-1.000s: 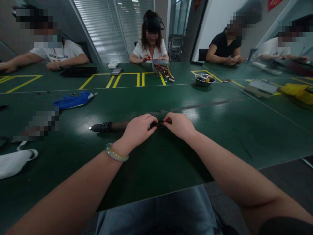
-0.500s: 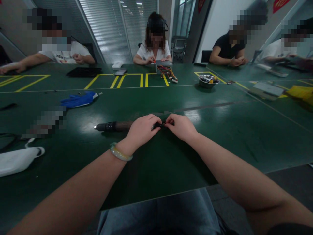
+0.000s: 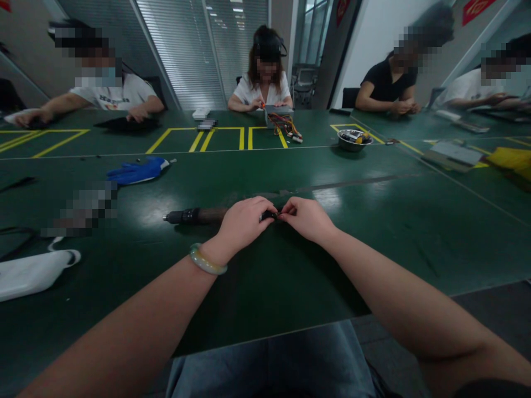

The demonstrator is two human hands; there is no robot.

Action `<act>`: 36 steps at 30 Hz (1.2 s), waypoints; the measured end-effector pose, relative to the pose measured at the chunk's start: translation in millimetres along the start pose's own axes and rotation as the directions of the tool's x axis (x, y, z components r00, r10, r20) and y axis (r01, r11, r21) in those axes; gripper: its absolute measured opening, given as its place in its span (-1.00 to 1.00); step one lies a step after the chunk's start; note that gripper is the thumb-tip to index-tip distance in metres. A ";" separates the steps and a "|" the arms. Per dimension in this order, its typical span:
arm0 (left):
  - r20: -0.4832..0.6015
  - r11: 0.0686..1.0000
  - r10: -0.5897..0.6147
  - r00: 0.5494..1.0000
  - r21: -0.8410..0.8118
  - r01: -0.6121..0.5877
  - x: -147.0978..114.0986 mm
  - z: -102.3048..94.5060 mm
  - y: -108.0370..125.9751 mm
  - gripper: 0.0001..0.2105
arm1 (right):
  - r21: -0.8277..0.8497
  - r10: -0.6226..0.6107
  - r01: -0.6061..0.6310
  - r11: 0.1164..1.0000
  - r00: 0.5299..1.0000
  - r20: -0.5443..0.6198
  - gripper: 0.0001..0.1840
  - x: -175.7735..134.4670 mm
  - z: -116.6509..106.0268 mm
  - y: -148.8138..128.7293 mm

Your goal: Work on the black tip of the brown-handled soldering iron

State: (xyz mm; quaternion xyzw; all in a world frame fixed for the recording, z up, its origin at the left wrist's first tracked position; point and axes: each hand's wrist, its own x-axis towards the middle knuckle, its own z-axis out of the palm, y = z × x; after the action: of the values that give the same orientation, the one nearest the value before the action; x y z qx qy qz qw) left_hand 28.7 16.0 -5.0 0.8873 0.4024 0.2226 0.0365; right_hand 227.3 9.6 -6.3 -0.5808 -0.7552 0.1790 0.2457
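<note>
An electric screwdriver [image 3: 188, 216] lies on the green table [image 3: 265, 298], its metal tip pointing left. My left hand [image 3: 244, 222] is closed around its rear part, covering much of the body. The tool's dark rear end [image 3: 269, 215] shows past my left fingertips. My right hand [image 3: 310, 220] pinches with thumb and fingers right at that end. Between the fingertips is a small dark piece that I cannot make out, perhaps touching the screwdriver.
To the left lie a blue glove [image 3: 139, 170] and a white rounded case [image 3: 37, 272]. A metal bowl [image 3: 352, 142] of small parts stands farther back. Across the table, a person works at a grey box [image 3: 279, 115] with coloured wires. Other people sit on both sides.
My hands hold nearly the same pose at the screwdriver's rear end. At the far left, a person's hand has come down onto a dark flat object. The view has shifted slightly.
</note>
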 end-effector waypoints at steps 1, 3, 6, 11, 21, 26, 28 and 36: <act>0.002 1.000 0.000 1.000 0.000 0.000 0.0 -0.2 0.2 -0.82 | 0.006 0.012 -0.012 1.000 1.000 0.002 -0.91 0.0 0.5 -0.4; 0.003 1.000 0.000 1.000 -0.001 0.000 0.2 -0.5 0.7 -0.82 | 0.015 0.032 -0.032 0.999 0.999 0.005 -0.90 0.0 1.7 -1.0; -0.002 1.000 -0.003 1.000 -0.001 0.003 0.6 0.0 0.6 -0.82 | 0.032 0.040 -0.040 0.999 0.999 0.004 -0.89 0.0 3.8 -1.3; -0.011 1.000 0.001 1.000 0.004 -0.001 0.5 1.7 -0.4 -0.81 | 0.066 0.088 -0.088 0.994 0.996 -0.002 -0.87 -0.3 8.8 -1.7; -0.002 1.000 0.030 1.000 0.006 -0.030 0.5 -0.4 0.5 -0.82 | 0.023 0.051 -0.052 0.998 0.998 0.039 -0.74 5.3 9.8 -6.5; -0.010 0.999 0.041 0.999 0.028 -0.041 -1.6 -0.6 1.8 -0.81 | -0.066 0.021 -0.019 0.998 0.999 0.033 -0.83 7.7 9.1 -10.4; -0.020 0.999 0.046 0.999 0.021 -0.046 -2.2 -1.1 3.0 -0.78 | -0.085 0.040 -0.037 0.996 0.999 0.034 -0.83 9.5 9.4 -10.5; -0.227 0.985 0.102 0.969 -0.115 -0.130 -12.3 -16.2 17.5 -0.79 | -0.124 0.110 -0.102 0.987 0.992 0.056 -0.85 16.8 9.7 -14.1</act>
State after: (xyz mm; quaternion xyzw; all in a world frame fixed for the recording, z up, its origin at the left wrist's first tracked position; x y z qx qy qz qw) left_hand 26.9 -6.6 9.4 0.8749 0.3360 0.3469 0.0358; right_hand 207.1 22.3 -3.6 -0.6282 -0.7400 0.1637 0.1762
